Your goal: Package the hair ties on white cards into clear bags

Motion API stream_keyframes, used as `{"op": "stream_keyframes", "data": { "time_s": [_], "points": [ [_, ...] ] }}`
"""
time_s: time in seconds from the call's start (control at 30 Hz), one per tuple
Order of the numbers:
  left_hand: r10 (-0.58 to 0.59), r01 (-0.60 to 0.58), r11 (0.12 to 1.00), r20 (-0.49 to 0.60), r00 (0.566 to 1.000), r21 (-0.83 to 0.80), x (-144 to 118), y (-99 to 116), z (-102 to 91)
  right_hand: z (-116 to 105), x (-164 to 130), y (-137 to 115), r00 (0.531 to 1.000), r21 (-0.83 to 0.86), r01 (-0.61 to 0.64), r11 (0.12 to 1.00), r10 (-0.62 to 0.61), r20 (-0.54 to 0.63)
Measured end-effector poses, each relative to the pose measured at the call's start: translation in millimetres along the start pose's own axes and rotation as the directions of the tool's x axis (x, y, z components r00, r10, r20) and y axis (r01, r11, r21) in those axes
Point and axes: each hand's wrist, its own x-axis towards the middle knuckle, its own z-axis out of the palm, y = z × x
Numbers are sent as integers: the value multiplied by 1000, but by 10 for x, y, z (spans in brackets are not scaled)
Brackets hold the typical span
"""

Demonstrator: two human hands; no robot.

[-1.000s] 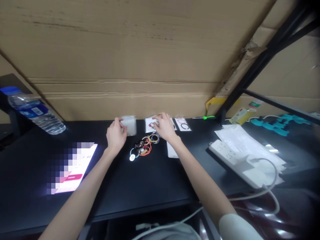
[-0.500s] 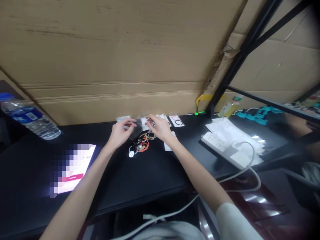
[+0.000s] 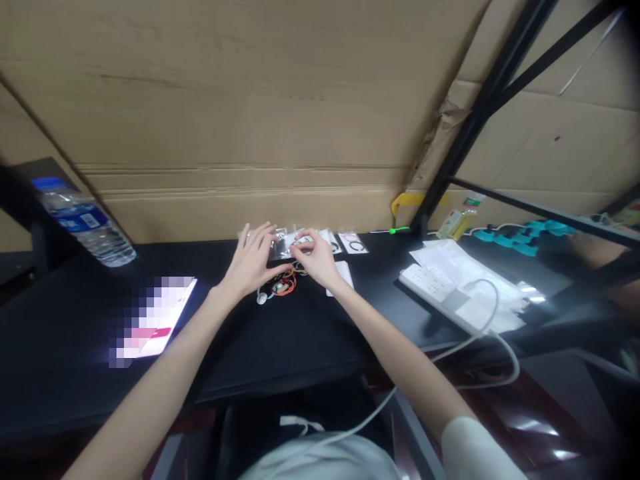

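Both hands meet over the back of the black worktop (image 3: 310, 347), just before the cardboard wall (image 3: 250, 100). The left hand (image 3: 253, 261) has its fingers spread and its thumb pinching the edge of a small clear plastic bag (image 3: 280, 248); the right hand (image 3: 314, 257) pinches the bag's other side with curled fingers. Beneath them lies a heap of coloured hair ties (image 3: 281, 287). Packed bags (image 3: 353, 242) lie just beside it; a water bottle (image 3: 86, 222) and a power strip (image 3: 440, 293) stand well apart.

Single head-worn view, looking forward and down, near a black desk (image 3: 310, 347)
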Motion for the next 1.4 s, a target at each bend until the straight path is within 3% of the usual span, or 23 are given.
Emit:
{"op": "stream_keyframes", "data": {
  "time_s": [0.13, 0.23, 0.43, 0.53, 0.7, 0.97, 1.23, 1.4],
  "points": [
    [-76, 75, 997, -36, 996, -37, -63, 2, -8, 20, -78, -2, 999, 40, 12, 999, -14, 44],
    [-83, 86, 994, 51, 995, -62, -89, 27, -2, 17, -162, -12, 996, 26, 38, 999, -40, 83],
    [-89, 92, 995, 67, 994, -35, -88, 90, 3, -24, -239, -75, 953, -104, 237, 966, -211, 215],
    [-112, 117, 991, 73, 991, -58, -85, 115, -29, -13, -232, -65, 947, -143, 267, 953, -232, 221],
    [-122, 129, 990, 129, 984, -52, -79, 142, -55, 12, -226, -23, 967, -162, 223, 961, -197, 161],
    [-94, 93, 996, 106, 990, 8, -97, 166, -21, 59, -215, 30, 975, -222, 209, 952, -186, 122],
    [-97, 95, 995, 127, 987, 19, -87, 209, -32, 87, -146, 168, 992, -46, -1, 999, 7, 122],
    [-167, 163, 986, 166, 972, 35, -111, 168, 7, 59, -156, 112, 988, 145, -73, 987, 51, 147]
  ]
}}
